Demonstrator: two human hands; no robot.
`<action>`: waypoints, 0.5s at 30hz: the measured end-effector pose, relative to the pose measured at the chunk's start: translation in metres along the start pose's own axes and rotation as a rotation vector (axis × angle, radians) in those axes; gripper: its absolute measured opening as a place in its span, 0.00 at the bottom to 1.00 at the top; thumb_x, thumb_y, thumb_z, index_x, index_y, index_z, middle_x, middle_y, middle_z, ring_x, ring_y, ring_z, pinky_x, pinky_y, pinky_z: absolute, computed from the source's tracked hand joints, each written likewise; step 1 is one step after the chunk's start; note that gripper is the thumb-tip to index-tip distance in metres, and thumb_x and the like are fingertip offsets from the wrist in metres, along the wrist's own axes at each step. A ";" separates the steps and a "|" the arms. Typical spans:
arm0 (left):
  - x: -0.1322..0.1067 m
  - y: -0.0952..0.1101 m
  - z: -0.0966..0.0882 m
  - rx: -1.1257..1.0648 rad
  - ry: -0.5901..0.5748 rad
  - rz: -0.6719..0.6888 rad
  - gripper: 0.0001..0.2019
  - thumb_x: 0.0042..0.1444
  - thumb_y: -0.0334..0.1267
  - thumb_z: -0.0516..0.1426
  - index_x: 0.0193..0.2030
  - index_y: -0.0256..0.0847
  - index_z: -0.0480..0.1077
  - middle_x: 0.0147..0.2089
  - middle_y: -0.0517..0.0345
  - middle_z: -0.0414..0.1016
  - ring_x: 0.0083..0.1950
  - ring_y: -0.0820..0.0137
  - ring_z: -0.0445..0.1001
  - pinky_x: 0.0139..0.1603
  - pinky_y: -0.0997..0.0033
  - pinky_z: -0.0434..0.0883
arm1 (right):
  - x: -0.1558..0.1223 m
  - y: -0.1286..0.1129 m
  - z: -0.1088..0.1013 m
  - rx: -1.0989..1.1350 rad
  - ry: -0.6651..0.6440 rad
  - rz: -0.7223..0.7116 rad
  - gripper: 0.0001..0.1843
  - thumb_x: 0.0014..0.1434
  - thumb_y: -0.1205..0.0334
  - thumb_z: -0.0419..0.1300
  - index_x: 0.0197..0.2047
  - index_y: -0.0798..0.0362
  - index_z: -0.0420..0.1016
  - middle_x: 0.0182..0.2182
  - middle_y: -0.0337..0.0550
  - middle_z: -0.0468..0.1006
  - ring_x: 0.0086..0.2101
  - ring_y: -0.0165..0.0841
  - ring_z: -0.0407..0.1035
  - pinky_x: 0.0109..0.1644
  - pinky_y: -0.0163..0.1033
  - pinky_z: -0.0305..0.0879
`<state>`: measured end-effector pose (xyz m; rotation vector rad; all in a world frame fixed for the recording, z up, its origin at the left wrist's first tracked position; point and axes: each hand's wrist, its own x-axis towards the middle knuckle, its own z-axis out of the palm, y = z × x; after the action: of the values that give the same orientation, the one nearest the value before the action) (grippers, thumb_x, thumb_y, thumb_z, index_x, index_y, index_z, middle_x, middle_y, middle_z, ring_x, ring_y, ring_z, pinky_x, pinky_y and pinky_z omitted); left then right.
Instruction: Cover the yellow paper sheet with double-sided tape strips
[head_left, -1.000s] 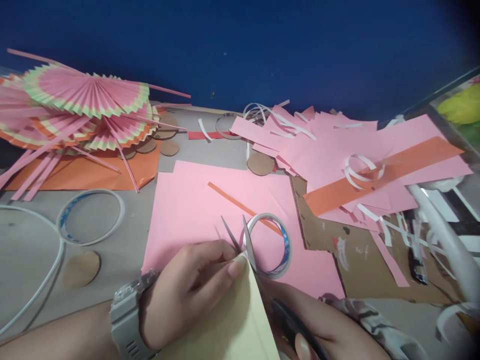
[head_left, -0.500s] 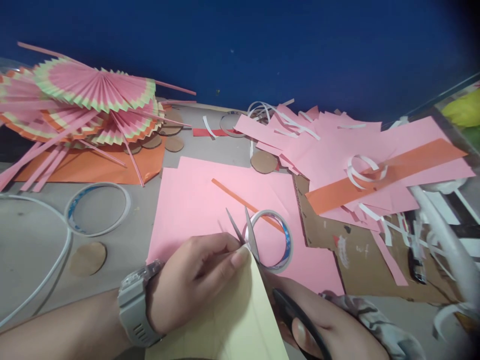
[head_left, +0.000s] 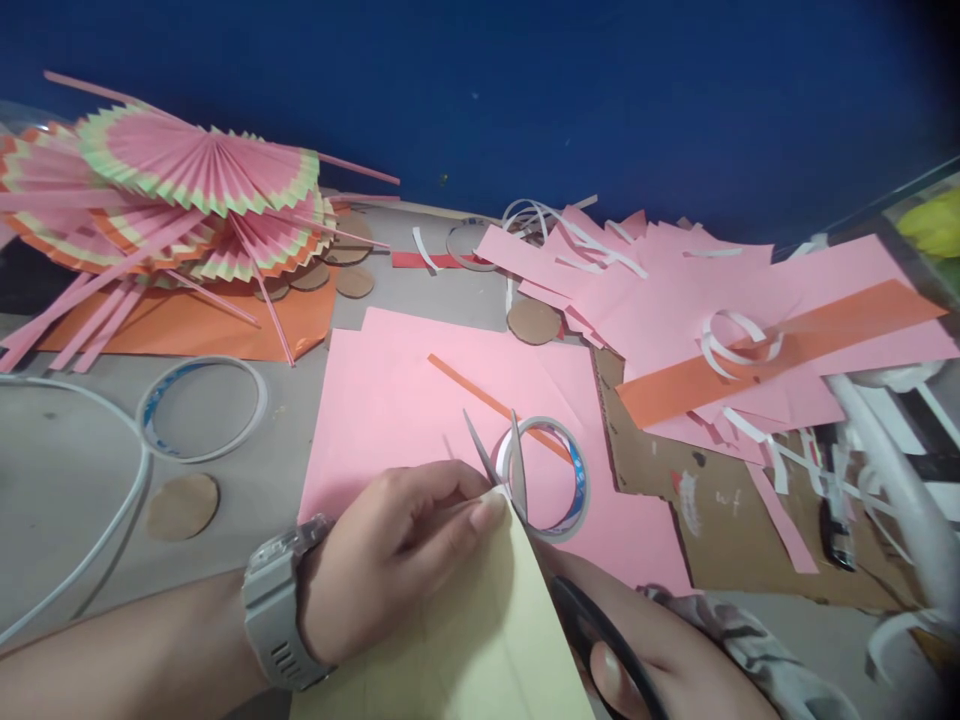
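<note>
My left hand [head_left: 409,560], with a grey watch on its wrist, pinches the top corner of a pale yellow paper sheet [head_left: 457,655]. My right hand [head_left: 645,640] grips black-handled scissors [head_left: 517,470] from the right side. The scissors' blades are parted and meet the paper's corner just beyond my left fingertips. Behind the blades, a roll of tape [head_left: 577,490] lies on pink paper sheets [head_left: 375,400], together with a thin orange strip [head_left: 469,385]. Part of the scissors' lower blades is hidden behind the yellow paper.
Pleated paper fans [head_left: 202,165] are piled at the back left. A second tape roll [head_left: 259,400] and a cardboard disc [head_left: 182,506] lie at left beside a white cable [head_left: 139,490]. At right are pink paper pieces [head_left: 675,290], a cardboard sheet [head_left: 731,550] and a cutter [head_left: 834,520].
The view has shifted a little. Both hands, the paper and the scissors sit slightly farther right in view, with the blades a little wider apart. Both grips are unchanged.
</note>
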<state>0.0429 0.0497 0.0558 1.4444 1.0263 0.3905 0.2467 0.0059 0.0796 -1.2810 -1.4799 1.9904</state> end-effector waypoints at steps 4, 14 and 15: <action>-0.007 0.004 0.004 -0.054 0.033 -0.026 0.12 0.63 0.45 0.48 0.32 0.42 0.63 0.26 0.67 0.59 0.26 0.79 0.56 0.25 0.81 0.57 | -0.002 0.001 0.004 0.024 0.016 0.061 0.33 0.57 0.43 0.53 0.64 0.42 0.56 0.52 0.44 0.73 0.50 0.40 0.69 0.53 0.40 0.66; -0.006 0.009 0.004 -0.185 0.023 0.004 0.12 0.63 0.41 0.48 0.31 0.40 0.63 0.26 0.65 0.61 0.27 0.78 0.57 0.25 0.82 0.58 | -0.002 0.002 0.006 0.105 0.061 0.065 0.35 0.54 0.38 0.53 0.62 0.41 0.58 0.54 0.41 0.71 0.52 0.41 0.67 0.53 0.39 0.66; -0.005 0.009 0.005 -0.183 0.026 0.004 0.12 0.63 0.41 0.48 0.31 0.39 0.63 0.27 0.65 0.62 0.27 0.78 0.57 0.25 0.82 0.59 | -0.002 0.001 0.006 0.099 0.075 0.081 0.35 0.53 0.38 0.54 0.61 0.41 0.60 0.53 0.41 0.72 0.52 0.41 0.67 0.53 0.39 0.66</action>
<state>0.0466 0.0443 0.0647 1.2803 0.9826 0.4950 0.2435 0.0003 0.0796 -1.3771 -1.2985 2.0159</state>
